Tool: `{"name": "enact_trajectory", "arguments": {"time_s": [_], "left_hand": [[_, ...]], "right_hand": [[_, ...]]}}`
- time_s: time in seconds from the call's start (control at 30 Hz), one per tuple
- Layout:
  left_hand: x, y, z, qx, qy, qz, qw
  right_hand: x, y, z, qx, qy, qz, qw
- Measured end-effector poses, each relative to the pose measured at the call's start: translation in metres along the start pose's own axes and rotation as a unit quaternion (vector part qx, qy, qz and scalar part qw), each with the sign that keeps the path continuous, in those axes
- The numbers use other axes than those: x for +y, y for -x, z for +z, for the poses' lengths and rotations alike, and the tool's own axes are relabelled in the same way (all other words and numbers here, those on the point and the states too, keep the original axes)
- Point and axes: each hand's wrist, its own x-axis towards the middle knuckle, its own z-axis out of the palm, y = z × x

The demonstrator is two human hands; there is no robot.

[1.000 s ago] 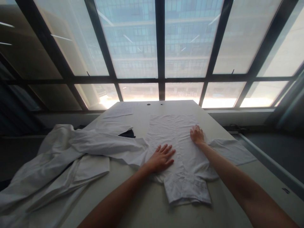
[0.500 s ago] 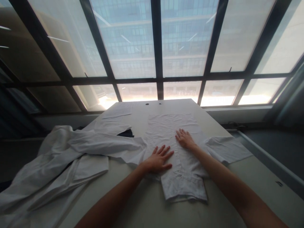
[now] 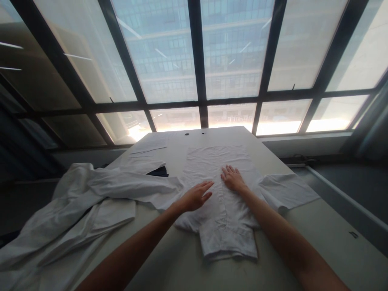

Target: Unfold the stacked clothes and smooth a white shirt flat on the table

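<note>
A white shirt (image 3: 209,161) lies spread on the white table (image 3: 273,157), a seam or placket running down its middle. One sleeve (image 3: 287,190) stretches out to the right. A narrower white part (image 3: 228,240) of it points towards me. Resting on the cloth just right of the middle line is my right hand (image 3: 233,178), palm down with fingers extended. My left hand (image 3: 196,197) is turned partly on its side over the left half, fingers stretched out and thumb apart. Whether its lower edge touches the cloth I cannot tell. Neither hand grips anything.
More white garments (image 3: 72,202) are heaped on the left and hang over the table's edge. A dark piece of cloth (image 3: 159,171) shows among them. Sheets of paper (image 3: 148,143) lie at the far left, before large windows (image 3: 169,52). A metal rail (image 3: 345,198) runs along the right.
My left hand has turned from flat on the shirt onto its side, lifting at least partly, its fingers drawn closer together. My right hand stays flat. The view has shifted slightly.
</note>
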Motion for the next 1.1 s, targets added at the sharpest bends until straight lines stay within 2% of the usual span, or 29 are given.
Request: {"name": "enact_trajectory", "arguments": {"time_s": [0.07,0.17,0.23,0.3,0.43,0.87,0.97,1.1], "left_hand": [[0.002,-0.037,0.004,0.030,-0.020,0.003,0.999],[0.005,-0.088,0.026,0.021,-0.056,-0.012,0.998],[0.004,-0.109,0.043,0.019,-0.072,-0.032,0.997],[0.001,-0.119,0.057,0.032,-0.086,-0.041,0.995],[-0.007,-0.116,0.069,0.061,-0.100,-0.040,0.992],[-0.005,-0.109,0.063,0.052,-0.090,-0.063,0.993],[-0.015,-0.106,0.056,0.032,-0.101,-0.094,0.990],[-0.040,-0.099,0.038,0.002,-0.102,-0.176,0.979]], "right_hand": [[-0.001,0.002,-0.003,-0.002,0.002,-0.003,1.000],[0.000,0.007,-0.007,-0.003,0.018,-0.021,1.000],[0.000,0.009,-0.009,-0.005,0.030,-0.032,0.999],[0.001,0.009,-0.009,-0.003,0.034,-0.037,0.999],[0.001,0.007,-0.007,0.005,0.024,-0.033,0.999],[0.000,0.006,-0.008,0.008,-0.013,-0.001,1.000],[0.001,0.006,-0.008,0.009,-0.022,0.002,1.000],[0.002,0.007,-0.008,0.004,-0.024,0.008,1.000]]}}
